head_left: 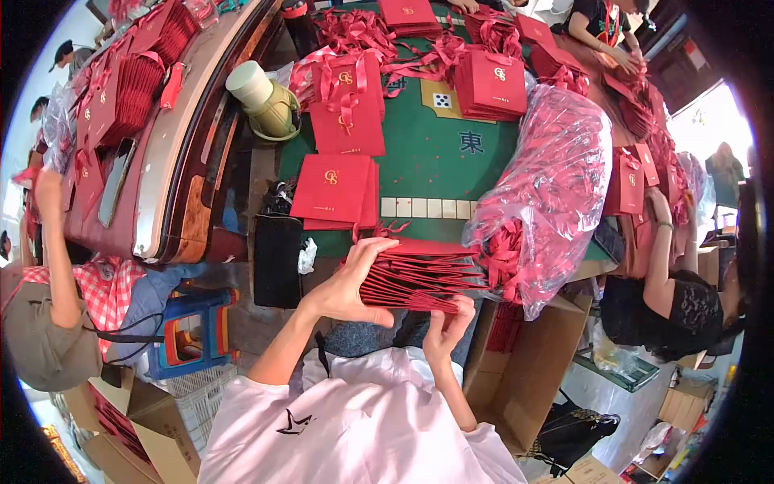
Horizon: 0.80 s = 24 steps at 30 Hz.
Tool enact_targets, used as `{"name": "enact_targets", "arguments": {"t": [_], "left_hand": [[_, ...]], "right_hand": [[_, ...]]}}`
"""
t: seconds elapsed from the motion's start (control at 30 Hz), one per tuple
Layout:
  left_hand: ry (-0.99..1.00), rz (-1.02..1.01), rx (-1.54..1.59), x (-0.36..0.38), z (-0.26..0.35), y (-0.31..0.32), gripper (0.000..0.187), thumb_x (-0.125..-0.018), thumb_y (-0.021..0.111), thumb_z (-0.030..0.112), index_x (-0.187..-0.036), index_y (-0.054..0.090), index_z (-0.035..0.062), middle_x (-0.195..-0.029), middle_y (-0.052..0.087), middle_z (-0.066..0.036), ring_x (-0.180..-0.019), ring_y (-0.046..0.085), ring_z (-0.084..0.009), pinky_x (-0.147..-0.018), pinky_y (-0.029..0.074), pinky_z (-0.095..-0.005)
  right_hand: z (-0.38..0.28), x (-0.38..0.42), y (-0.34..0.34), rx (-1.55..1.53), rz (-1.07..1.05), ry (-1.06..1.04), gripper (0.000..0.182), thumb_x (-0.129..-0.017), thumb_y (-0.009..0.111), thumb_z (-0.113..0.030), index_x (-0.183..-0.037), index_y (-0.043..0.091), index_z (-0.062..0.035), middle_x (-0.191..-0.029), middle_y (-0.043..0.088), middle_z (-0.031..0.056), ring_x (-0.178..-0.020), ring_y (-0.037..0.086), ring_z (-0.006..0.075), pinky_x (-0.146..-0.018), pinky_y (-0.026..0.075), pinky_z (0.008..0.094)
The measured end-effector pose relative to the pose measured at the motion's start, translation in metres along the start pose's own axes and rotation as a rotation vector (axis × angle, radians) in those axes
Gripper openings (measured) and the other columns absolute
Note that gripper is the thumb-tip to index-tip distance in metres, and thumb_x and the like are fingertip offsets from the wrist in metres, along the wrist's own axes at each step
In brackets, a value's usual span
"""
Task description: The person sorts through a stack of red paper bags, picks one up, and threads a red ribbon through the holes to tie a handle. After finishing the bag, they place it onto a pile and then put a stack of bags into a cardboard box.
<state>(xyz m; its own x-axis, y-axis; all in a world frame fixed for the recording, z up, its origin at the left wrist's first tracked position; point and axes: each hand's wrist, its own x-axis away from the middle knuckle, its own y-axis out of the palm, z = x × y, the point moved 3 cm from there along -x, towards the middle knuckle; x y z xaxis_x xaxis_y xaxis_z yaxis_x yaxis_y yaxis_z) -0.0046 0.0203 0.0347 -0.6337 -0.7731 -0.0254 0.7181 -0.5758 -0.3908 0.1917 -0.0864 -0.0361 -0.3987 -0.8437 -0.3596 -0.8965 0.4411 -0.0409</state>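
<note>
A thick stack of red paper gift bags point(419, 278) is held over my lap at the table's near edge, its folded edges facing me. My left hand point(352, 284) grips the stack's left end, thumb below and fingers over the top. At the lower right corner, my right hand point(448, 327) pinches the edges between thumb and fingers. Just beyond lies a flat pile of red bags point(332, 189) with gold lettering. To the right, a clear plastic sack point(556, 177) holds red ribbon-handled pieces and nearly touches the stack.
The green mahjong table point(427, 165) carries a row of white tiles point(427, 208) and more bag piles point(490, 85). A pale green cup point(270, 109) stands at its left corner. An open cardboard box point(516, 375) is at my right. Other people work on both sides, near a blue stool point(189, 335).
</note>
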Motion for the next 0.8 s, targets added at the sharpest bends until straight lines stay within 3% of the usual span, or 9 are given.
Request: {"name": "enact_targets", "arguments": {"t": [0.03, 0.07, 0.2, 0.3, 0.4, 0.47, 0.63, 0.7, 0.8], "left_hand": [[0.034, -0.037, -0.014, 0.001, 0.004, -0.001, 0.104, -0.071, 0.085, 0.044, -0.148, 0.028, 0.0046, -0.145, 0.032, -0.018, -0.141, 0.027, -0.0333, -0.117, 0.024, -0.0448], [0.033, -0.056, -0.065, 0.001, 0.007, -0.003, 0.111, -0.060, 0.090, 0.035, -0.148, 0.026, 0.0098, -0.146, 0.029, -0.017, -0.139, 0.031, -0.0381, -0.115, 0.031, -0.0497], [0.009, 0.030, -0.094, 0.000, 0.005, 0.003, 0.104, -0.059, 0.087, 0.012, -0.146, 0.029, 0.0099, -0.142, 0.033, -0.017, -0.136, 0.035, -0.0386, -0.113, 0.034, -0.0482], [-0.006, 0.071, -0.119, 0.000, 0.002, 0.007, 0.098, -0.062, 0.085, 0.012, -0.144, 0.032, 0.0099, -0.141, 0.035, -0.017, -0.135, 0.036, -0.0380, -0.113, 0.035, -0.0479], [0.011, 0.098, -0.132, 0.000, 0.003, 0.008, 0.094, -0.063, 0.084, 0.011, -0.142, 0.035, 0.0102, -0.140, 0.037, -0.016, -0.134, 0.037, -0.0378, -0.112, 0.035, -0.0477], [0.018, 0.104, -0.133, 0.000, 0.004, 0.007, 0.093, -0.063, 0.084, 0.011, -0.142, 0.036, 0.0104, -0.139, 0.038, -0.016, -0.133, 0.038, -0.0378, -0.112, 0.035, -0.0476], [0.017, 0.111, -0.147, -0.001, 0.007, 0.007, 0.091, -0.063, 0.084, 0.009, -0.141, 0.038, 0.0105, -0.138, 0.039, -0.016, -0.131, 0.040, -0.0378, -0.112, 0.036, -0.0470], [-0.012, 0.102, -0.135, -0.001, 0.007, 0.007, 0.090, -0.062, 0.086, 0.014, -0.139, 0.040, 0.0046, -0.139, 0.042, -0.017, -0.134, 0.039, -0.0370, -0.115, 0.032, -0.0452], [0.024, 0.076, -0.198, -0.002, 0.017, -0.003, 0.085, -0.066, 0.087, 0.028, -0.136, 0.045, 0.0065, -0.135, 0.047, -0.015, -0.128, 0.043, -0.0352, -0.110, 0.034, -0.0453]], "right_hand": [[-0.001, 0.000, 0.001, -0.005, 0.012, 0.002, 0.028, -0.091, 0.062, -0.003, -0.110, 0.041, -0.0054, -0.111, 0.042, 0.0102, -0.102, 0.044, 0.0195, -0.092, 0.037, 0.0307], [-0.001, 0.000, 0.001, -0.009, 0.023, 0.004, 0.028, -0.091, 0.062, -0.004, -0.111, 0.042, -0.0054, -0.112, 0.041, 0.0096, -0.104, 0.044, 0.0198, -0.093, 0.037, 0.0308], [0.002, -0.003, -0.008, 0.101, 0.000, 0.002, 0.038, -0.086, 0.069, 0.000, -0.116, 0.044, -0.0032, -0.114, 0.041, 0.0114, -0.105, 0.044, 0.0211, -0.094, 0.038, 0.0308], [-0.001, -0.007, -0.008, 0.241, 0.005, -0.037, 0.046, -0.085, 0.072, -0.007, -0.123, 0.045, -0.0026, -0.118, 0.041, 0.0122, -0.109, 0.044, 0.0218, -0.097, 0.038, 0.0335], [-0.003, -0.011, -0.006, -0.009, 0.153, 0.059, 0.049, -0.084, 0.073, -0.011, -0.125, 0.046, -0.0018, -0.119, 0.042, 0.0127, -0.112, 0.044, 0.0239, -0.100, 0.036, 0.0358], [0.003, -0.013, -0.012, 0.089, -0.058, 0.028, 0.043, -0.090, 0.068, -0.012, -0.123, 0.043, 0.0002, -0.120, 0.042, 0.0096, -0.112, 0.044, 0.0208, -0.101, 0.034, 0.0321], [0.001, -0.018, -0.010, 0.108, -0.168, 0.019, 0.036, -0.092, 0.062, -0.004, -0.121, 0.042, -0.0025, -0.118, 0.043, 0.0093, -0.109, 0.045, 0.0190, -0.099, 0.035, 0.0313], [0.000, -0.015, -0.005, 0.011, -0.155, 0.044, 0.033, -0.092, 0.060, -0.002, -0.120, 0.042, -0.0037, -0.117, 0.044, 0.0089, -0.107, 0.046, 0.0181, -0.098, 0.036, 0.0307], [-0.001, -0.013, -0.003, -0.179, -0.124, 0.205, 0.028, -0.094, 0.057, -0.001, -0.116, 0.041, -0.0058, -0.112, 0.046, 0.0073, -0.104, 0.047, 0.0163, -0.095, 0.037, 0.0291]]}}
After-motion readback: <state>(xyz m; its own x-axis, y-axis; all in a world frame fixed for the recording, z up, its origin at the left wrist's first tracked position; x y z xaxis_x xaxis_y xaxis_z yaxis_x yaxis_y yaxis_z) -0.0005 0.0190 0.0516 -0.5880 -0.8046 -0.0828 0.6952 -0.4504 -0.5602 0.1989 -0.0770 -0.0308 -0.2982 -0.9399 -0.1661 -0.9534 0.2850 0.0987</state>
